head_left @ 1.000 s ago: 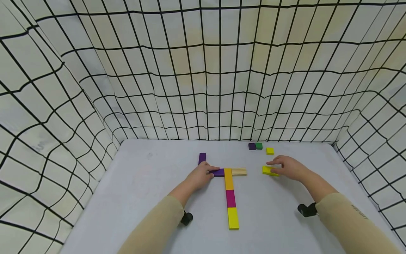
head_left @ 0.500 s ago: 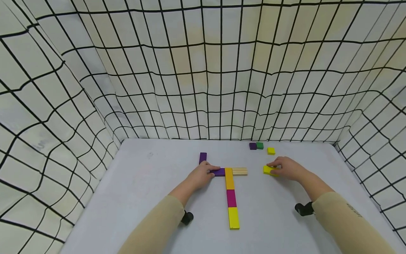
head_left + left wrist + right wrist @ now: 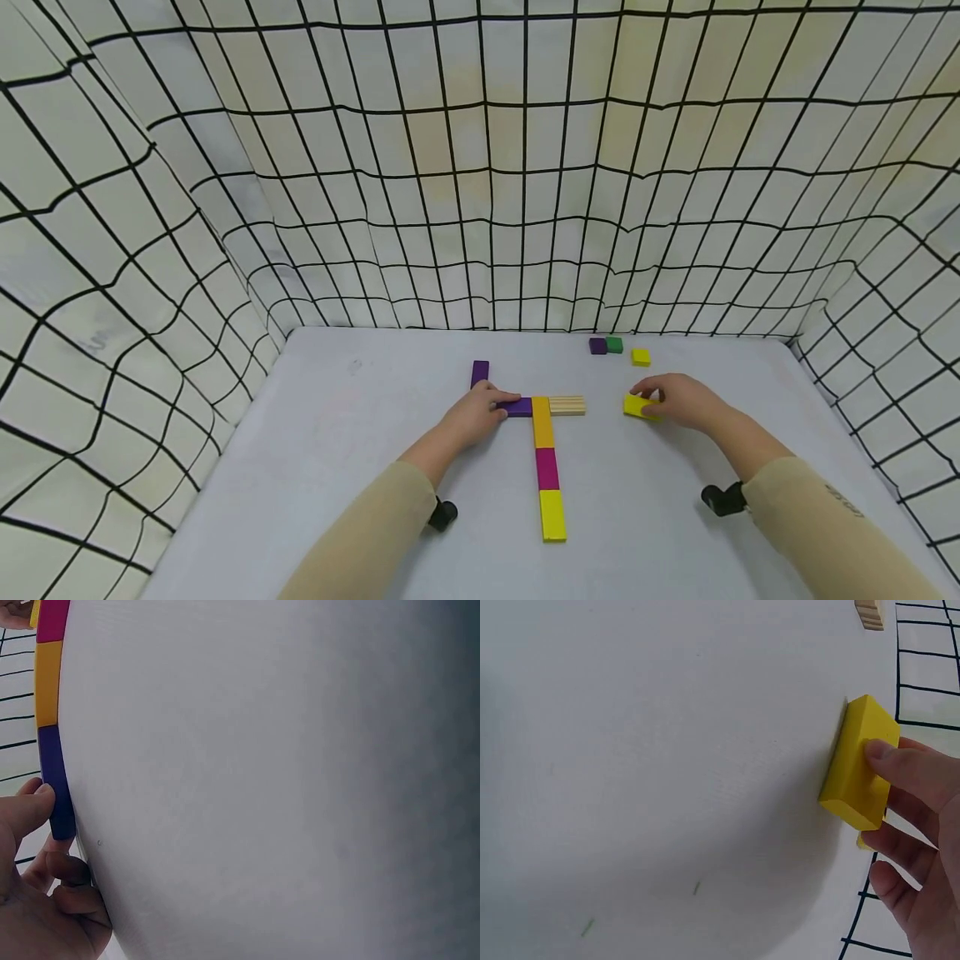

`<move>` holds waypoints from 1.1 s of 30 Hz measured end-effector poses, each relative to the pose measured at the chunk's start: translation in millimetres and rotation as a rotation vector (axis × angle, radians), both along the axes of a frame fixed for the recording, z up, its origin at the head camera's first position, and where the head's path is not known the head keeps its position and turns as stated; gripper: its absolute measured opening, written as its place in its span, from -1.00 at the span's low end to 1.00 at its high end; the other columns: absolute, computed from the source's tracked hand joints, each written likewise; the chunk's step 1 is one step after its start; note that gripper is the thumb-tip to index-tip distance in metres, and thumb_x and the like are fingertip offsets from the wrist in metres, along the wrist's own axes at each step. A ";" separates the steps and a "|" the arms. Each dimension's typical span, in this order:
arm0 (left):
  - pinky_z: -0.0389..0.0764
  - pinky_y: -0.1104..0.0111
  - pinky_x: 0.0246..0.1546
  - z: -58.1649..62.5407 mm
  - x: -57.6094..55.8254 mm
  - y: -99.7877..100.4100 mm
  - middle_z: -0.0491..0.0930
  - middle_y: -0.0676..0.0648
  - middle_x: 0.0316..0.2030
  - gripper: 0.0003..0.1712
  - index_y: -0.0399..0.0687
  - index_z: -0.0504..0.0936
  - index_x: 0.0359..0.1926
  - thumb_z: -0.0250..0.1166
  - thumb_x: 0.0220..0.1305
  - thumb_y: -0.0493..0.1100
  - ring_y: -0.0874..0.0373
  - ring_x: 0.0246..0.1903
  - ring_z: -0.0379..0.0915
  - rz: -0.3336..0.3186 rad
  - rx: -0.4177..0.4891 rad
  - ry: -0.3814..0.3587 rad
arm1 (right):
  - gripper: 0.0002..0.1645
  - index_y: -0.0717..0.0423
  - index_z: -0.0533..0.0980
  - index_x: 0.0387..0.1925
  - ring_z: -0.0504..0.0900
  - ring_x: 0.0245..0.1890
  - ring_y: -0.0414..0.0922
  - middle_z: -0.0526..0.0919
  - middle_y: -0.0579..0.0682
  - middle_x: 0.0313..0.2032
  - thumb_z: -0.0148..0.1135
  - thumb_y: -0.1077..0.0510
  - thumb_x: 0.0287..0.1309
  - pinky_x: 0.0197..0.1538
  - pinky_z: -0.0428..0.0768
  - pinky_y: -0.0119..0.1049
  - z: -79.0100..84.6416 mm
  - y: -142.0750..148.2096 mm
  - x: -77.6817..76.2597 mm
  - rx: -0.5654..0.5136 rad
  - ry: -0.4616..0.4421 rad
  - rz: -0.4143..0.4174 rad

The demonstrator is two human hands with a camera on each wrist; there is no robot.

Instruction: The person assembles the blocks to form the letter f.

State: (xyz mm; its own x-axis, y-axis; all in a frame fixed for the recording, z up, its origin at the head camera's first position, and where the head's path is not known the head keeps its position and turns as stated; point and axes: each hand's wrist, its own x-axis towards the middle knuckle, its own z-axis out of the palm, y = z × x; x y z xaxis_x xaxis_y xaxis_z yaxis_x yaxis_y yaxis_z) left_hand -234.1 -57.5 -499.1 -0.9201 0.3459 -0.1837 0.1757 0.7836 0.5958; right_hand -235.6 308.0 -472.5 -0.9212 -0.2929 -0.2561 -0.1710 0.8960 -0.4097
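Observation:
In the head view, my left hand (image 3: 472,417) holds the left end of a purple block (image 3: 517,407), with the thumb along its near side; the left wrist view shows this block (image 3: 55,776) between thumb and fingers. Its right end meets an orange block (image 3: 542,422). My right hand (image 3: 686,402) pinches a yellow block (image 3: 637,406) to the right; in the right wrist view the thumb presses the broad face of the yellow block (image 3: 861,765), and the other fingers are partly hidden behind it. Below the orange block, a magenta block (image 3: 547,468) and another yellow block (image 3: 552,515) continue the line.
Pale wooden sticks (image 3: 567,406) lie right of the orange block. Another purple block (image 3: 480,373) lies beyond the left hand. Farther back are small purple (image 3: 597,346), green (image 3: 614,344) and yellow (image 3: 641,357) pieces. Black-gridded netting (image 3: 525,208) surrounds the white table (image 3: 360,392).
The right hand's index finger has come down from above the yellow block, and the hand now pinches it. The left hand stays on the purple block.

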 end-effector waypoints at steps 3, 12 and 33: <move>0.47 0.15 0.17 0.0 0.1 -0.4 0.40 -0.01 0.00 -0.58 0.29 0.59 0.26 0.19 0.44 -0.14 0.06 -0.01 0.39 0.001 -0.004 0.000 | -0.58 -0.03 0.61 0.14 0.46 -0.26 -0.08 0.63 -0.04 -0.15 0.33 0.16 0.23 -0.23 0.51 -0.23 2.7 -0.9 -0.1 0.011 -0.014 0.010; 0.47 0.15 0.18 1.3 1.1 -0.6 0.40 -0.02 0.00 -0.58 0.29 0.59 0.26 0.20 0.44 -0.14 0.05 -0.01 0.39 0.001 -0.004 0.002 | -0.52 -0.06 0.57 0.22 0.43 -0.29 -0.09 0.56 -0.06 -0.23 0.26 0.23 0.28 -0.28 0.48 -0.26 8.4 -0.7 2.0 -0.026 -0.044 0.022; 0.48 0.14 0.17 2.8 2.5 -1.3 0.40 -0.03 0.01 -0.58 0.30 0.58 0.27 0.20 0.44 -0.12 0.05 -0.01 0.39 0.001 0.003 -0.004 | -0.54 -0.04 0.56 0.23 0.47 -0.15 -0.01 0.59 0.01 -0.13 0.26 0.13 0.30 -0.18 0.53 -0.25 0.7 -5.3 -9.9 -0.189 0.004 -0.063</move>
